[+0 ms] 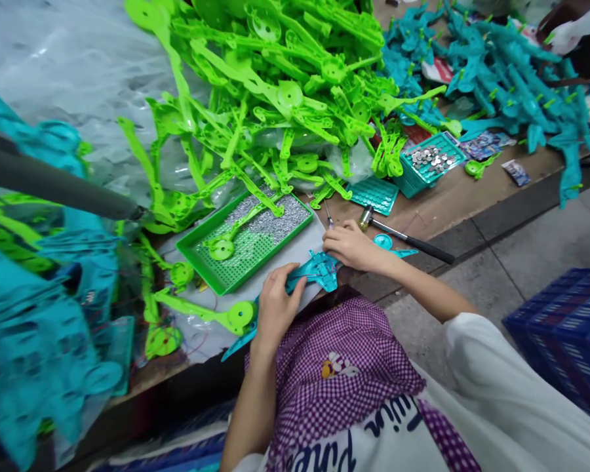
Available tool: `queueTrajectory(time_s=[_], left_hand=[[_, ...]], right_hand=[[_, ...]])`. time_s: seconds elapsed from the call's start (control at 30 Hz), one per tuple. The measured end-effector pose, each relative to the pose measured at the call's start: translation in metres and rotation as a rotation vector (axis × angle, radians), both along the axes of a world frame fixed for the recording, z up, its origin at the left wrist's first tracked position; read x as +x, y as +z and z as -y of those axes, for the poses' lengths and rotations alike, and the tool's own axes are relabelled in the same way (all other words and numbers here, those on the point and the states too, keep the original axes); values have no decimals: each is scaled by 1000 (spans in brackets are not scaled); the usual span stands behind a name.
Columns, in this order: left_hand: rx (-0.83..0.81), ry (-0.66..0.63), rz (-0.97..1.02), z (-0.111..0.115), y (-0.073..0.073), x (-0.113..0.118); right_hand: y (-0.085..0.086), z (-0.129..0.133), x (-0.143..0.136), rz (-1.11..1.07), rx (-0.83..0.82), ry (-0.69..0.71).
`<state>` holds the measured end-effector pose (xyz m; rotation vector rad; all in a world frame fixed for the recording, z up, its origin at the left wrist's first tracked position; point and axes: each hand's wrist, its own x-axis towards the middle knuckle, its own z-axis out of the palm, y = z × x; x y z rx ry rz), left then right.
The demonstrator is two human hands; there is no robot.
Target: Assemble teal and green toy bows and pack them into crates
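Note:
A long turquoise plastic part [319, 270] lies across the near edge of the bench, close to the apron. My left hand [278, 301] grips its left portion, thumb on the near side and fingers on the far side. My right hand [351, 246] is closed over the right portion with bent fingers; its fingertips are partly hidden. Just beyond the right fingers lies a small screwdriver [330, 221]. A hammer [403, 233] with a black handle rests to the right of that hand. A round turquoise piece [383, 242] shows beside the right wrist.
A green tray [211, 278] holds small silvery pieces and a lime-green part. Lime-green parts [275, 78] are heaped behind it. Turquoise parts pile up at the left [39, 314] and back right [511, 72]. Stacked turquoise trays [415, 187] hold metal discs. Blue crates [565, 341] stand on the floor.

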<state>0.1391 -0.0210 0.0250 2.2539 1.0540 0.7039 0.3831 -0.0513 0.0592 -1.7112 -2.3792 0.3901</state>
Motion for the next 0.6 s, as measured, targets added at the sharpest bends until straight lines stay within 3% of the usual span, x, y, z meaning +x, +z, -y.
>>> queueTrajectory(time_s=[0.17,0.3,0.37,0.43,0.5,0.6], left_hand=[[-23,-58,-12,-5,2,0],[20,-63,1,-6,2,-4],[64,-42,35,-5,4,-8],[113,-18,84,-4,10,-9],[158,-20,135,-2,20,-6],[219,-113,174,0,43,8]], right_hand=[[6,0,-9,34,40,-49],[11,15,6,-130,56,-115],[13,37,31,-252,175,-298],[12,62,66,-313,332,-647],[7,81,102,-270,357,-935],[-8,86,137,-129,220,-1062]])
